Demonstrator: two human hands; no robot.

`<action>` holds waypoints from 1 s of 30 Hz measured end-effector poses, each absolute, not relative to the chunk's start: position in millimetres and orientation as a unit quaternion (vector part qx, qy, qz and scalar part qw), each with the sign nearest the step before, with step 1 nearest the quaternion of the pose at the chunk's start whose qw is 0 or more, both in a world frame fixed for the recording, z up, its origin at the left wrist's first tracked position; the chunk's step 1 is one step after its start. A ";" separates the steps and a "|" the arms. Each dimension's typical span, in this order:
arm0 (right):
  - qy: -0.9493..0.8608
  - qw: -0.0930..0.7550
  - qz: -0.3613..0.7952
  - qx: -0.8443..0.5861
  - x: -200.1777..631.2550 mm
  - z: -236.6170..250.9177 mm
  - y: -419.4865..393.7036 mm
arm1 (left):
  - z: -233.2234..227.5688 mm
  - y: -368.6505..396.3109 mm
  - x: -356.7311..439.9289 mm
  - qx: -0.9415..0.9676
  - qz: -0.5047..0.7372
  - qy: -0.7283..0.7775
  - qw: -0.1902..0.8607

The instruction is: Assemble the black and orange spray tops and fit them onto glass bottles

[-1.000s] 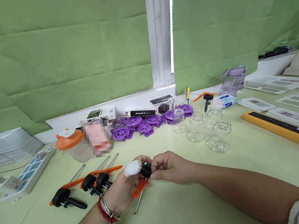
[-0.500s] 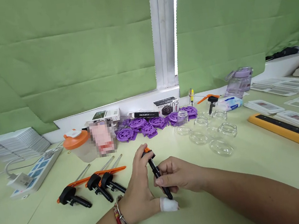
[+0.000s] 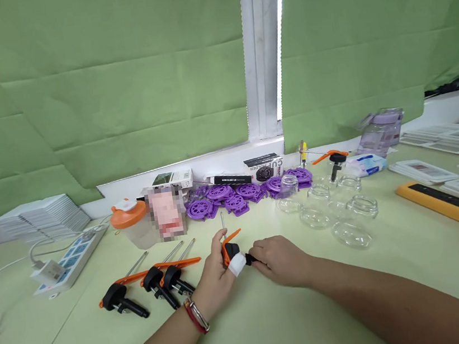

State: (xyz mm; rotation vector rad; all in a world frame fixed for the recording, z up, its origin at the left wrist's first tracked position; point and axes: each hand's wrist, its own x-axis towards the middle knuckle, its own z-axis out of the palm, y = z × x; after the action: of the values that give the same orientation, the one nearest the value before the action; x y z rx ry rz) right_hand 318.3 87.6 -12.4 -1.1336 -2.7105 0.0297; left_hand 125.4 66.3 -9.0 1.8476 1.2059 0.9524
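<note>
Green-curtained window; pale worktop. Left hand, bandaged thumb, closed on pump head; right hand pinches its black nozzle between us. Risk, as I judge: bandage slips, part twists loose toward glass jars beyond my right grip.

We see the left hand, its thumb wrapped in white bandage, and the right hand both closed on one black-and-orange pump head just above the desk; its metal stem points up and away. Three like pump heads lie side by side to the left. Behind: purple wheels, clear glass jars, an orange-lidded container. A power strip sits far left, a yellow-edged bar far right.
</note>
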 end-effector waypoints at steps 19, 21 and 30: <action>-0.898 0.094 0.012 -0.430 303.6 -25.5 85.5 | -8.2 67.9 116.7 0.771 0.352 0.526 0.075; -0.898 0.095 0.007 -0.429 302.5 -24.8 83.4 | -3.4 67.8 113.2 0.779 0.330 0.532 0.030; -0.921 0.077 0.006 -0.381 270.8 -21.0 65.1 | -1.8 63.5 91.5 0.776 0.222 0.585 -0.078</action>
State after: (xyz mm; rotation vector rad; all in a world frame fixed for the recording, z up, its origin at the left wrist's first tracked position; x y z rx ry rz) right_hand 270.8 65.1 -21.0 -1.1419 -2.7614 0.0175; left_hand 91.5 63.5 -1.8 2.5664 1.9363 0.7357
